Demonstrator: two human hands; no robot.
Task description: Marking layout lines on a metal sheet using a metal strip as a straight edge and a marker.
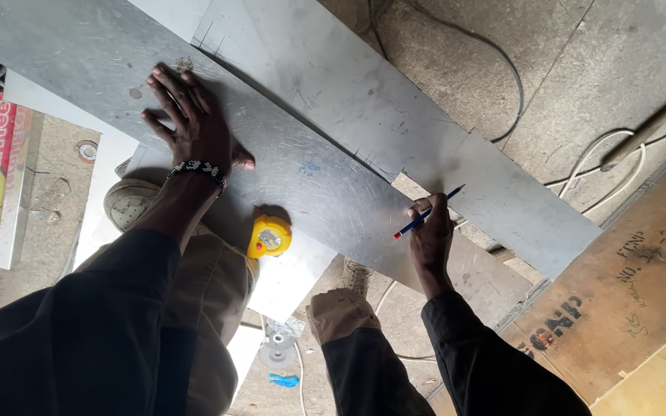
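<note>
Left hand lies flat, holding nothing, on the grey galvanised metal sheet; right hand pinches a blue pencil at the sheet's edge, where short marks already show.

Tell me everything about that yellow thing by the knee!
The tape measure is a small, rounded yellow case with a grey patch on its face, plastic by the look. It lies flat on the metal sheet, at the sheet's near edge beside the person's knee. No blade is pulled out. Neither hand touches it.
</note>
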